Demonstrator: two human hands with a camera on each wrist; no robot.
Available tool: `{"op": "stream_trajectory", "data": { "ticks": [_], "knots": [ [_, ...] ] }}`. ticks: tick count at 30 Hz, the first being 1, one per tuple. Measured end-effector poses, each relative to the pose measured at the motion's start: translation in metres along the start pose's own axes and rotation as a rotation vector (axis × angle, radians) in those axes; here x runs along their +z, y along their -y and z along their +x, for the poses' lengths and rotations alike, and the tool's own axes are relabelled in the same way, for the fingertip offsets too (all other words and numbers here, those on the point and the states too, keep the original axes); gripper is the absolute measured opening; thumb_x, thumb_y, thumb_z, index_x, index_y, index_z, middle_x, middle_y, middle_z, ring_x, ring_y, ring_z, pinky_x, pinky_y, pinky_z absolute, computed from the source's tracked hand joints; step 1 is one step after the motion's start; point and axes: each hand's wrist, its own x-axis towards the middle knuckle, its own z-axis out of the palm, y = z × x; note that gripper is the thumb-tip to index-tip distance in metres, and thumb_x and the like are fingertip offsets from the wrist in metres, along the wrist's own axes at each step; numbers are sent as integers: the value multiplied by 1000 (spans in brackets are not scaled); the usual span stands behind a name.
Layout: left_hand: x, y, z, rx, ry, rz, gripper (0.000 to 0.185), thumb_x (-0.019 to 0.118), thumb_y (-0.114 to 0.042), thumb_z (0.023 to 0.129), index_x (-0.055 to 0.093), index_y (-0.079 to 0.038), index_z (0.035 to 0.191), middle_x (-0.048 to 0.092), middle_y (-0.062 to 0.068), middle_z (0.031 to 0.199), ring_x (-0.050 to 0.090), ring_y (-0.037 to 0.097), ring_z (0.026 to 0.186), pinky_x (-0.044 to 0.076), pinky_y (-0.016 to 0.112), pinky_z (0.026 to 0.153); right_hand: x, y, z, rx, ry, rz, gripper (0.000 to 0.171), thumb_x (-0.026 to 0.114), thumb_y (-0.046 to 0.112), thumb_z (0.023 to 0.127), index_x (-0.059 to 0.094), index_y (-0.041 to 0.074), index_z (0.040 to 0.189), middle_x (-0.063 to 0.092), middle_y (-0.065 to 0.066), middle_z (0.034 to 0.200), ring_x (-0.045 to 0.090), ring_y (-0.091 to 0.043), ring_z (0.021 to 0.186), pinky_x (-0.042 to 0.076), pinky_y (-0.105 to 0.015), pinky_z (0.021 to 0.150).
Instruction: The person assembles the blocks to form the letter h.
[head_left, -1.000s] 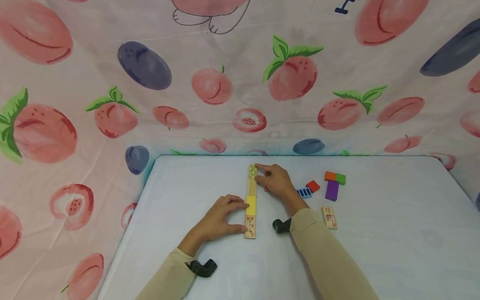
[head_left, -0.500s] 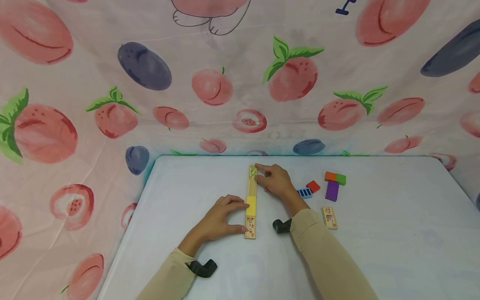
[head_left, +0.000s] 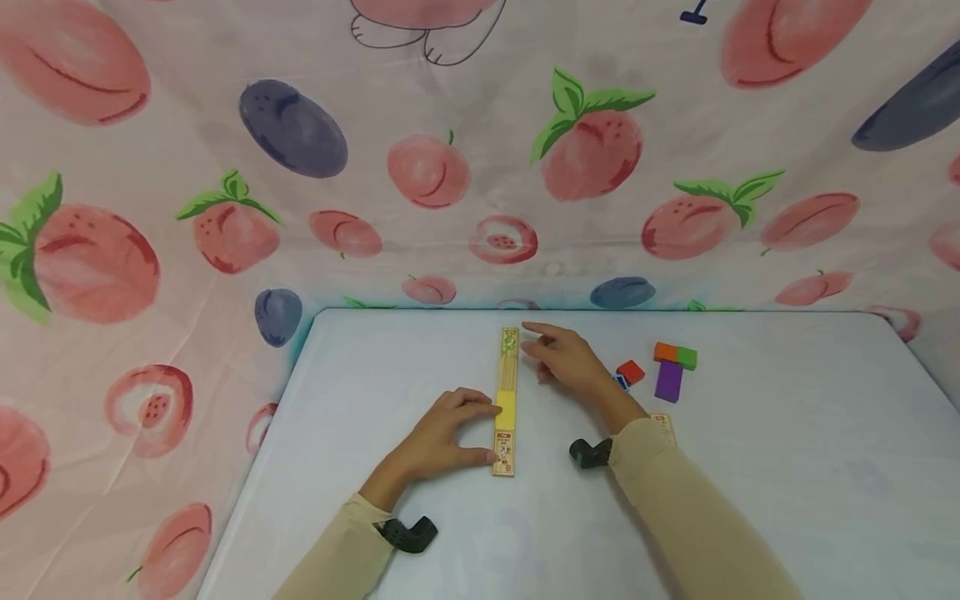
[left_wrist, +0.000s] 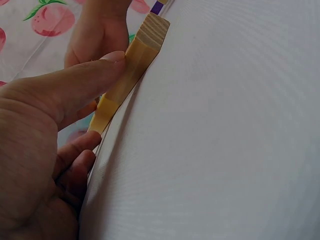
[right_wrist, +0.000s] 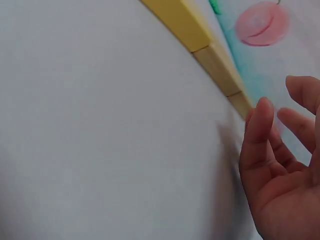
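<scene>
From afar, I had the left hand [head_left: 444, 437], fingers spread, touching a straight yellow-and-tan wooden block row [head_left: 507, 408] on the white worktop [head_left: 840, 417]; right hand [head_left: 566, 357], fingers parted, hovered at its two o'clock.

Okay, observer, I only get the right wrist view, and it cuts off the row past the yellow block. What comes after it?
Observer: A wooden block with printing on top, at the end nearest the person.

Operator: Is anything touching that end?

Observer: Yes, the left hand rests its thumb against the block's left side.

Operator: Any separate blocks lying off to the right?

Observer: Yes, the head view shows a purple block on the table, well to the right of the row.
</scene>
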Motion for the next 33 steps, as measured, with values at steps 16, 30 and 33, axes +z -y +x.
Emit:
{"op": "stream_trajectory", "data": {
  "ticks": [16,30,33],
  "knots": [
    [1,1,1,-5,9,7,63,84,-44,82,63,-29,139,52,-5,143,44,19,137,41,47,113,-76,9,-53,-303,-16,-398,28,64,39,101,77,16,112,73,2,104,64,-20,96,54,-36,79],
    [1,3,1,4,2,6,63,85,-45,82,63,-29,139,53,-6,143,45,18,135,41,47,112,-116,-37,-97,-273,248,-577,13,78,31,91,78,25,103,68,14,94,55,-6,83,51,-23,74],
    [1,3,2,2,1,9,63,85,-45,82,63,-29,139,53,-6,142,45,18,135,41,47,112,-125,-47,-106,-238,228,-601,17,81,32,87,78,25,103,67,14,93,54,-7,83,50,-23,73]
  ]
}}
